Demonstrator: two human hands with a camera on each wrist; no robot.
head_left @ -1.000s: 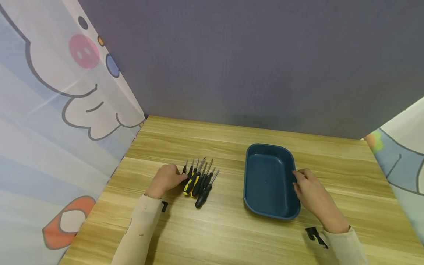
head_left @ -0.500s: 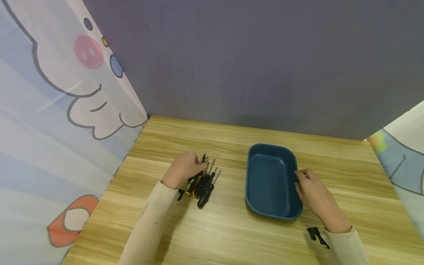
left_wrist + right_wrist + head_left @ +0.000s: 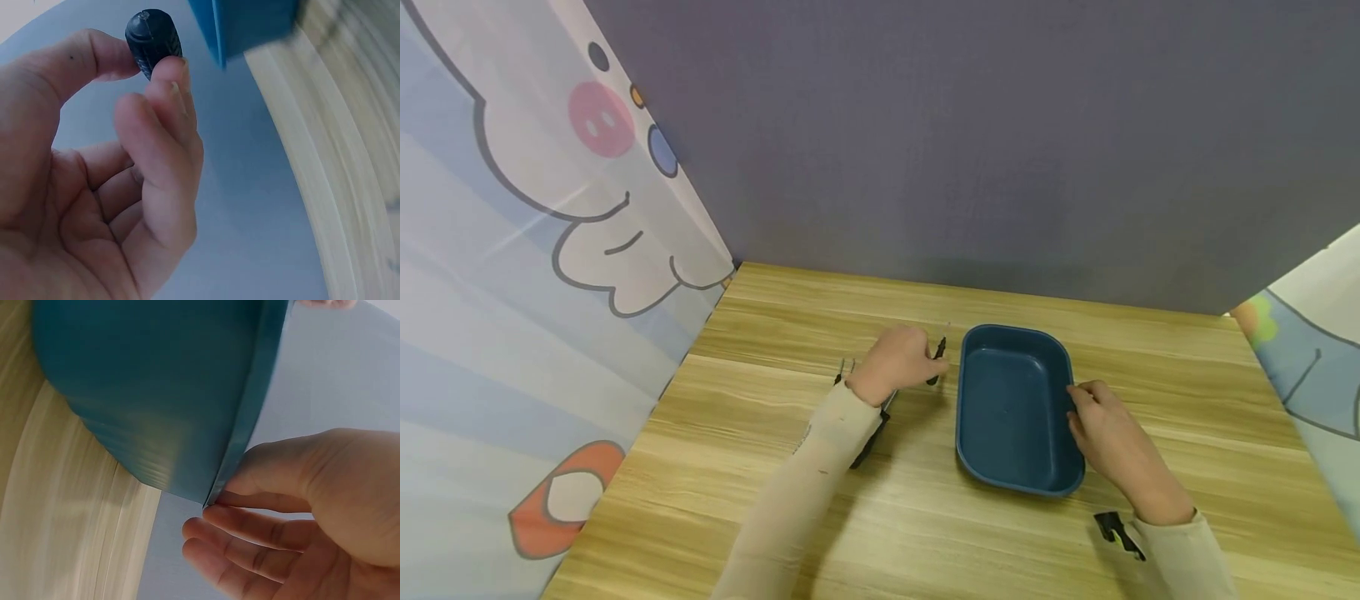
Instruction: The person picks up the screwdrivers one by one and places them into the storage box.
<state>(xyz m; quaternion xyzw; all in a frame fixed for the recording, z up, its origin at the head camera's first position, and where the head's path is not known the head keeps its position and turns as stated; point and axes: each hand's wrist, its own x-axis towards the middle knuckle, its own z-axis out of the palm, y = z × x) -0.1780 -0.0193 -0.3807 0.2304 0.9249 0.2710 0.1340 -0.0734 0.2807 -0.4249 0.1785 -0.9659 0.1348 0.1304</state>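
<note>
From the head view, the left hand is holding a black screwdriver in a narrow pinch, the thin shaft pointing away from the person. The screwdriver is hovering just beside the left long side of a blue tray, outside its rim. The right hand is gripping the opposite long side of the tray, which is sitting upright on the wooden table. Other screwdrivers are lying beneath the left wrist and sleeve, mostly hidden, so I cannot tell how many. A grey panel is standing behind the table, and a cloth printed with cartoon shapes is hanging at the left.

From the left wrist view, the thumb and fingertips are closing on the rounded black handle end, while the remaining fingers are curving loosely below it. A corner of the tray is showing near the handle, with a gap between them.

From the right wrist view, the thumb and index finger are pinching the tray's rim, and the other fingers are resting apart below it
</note>
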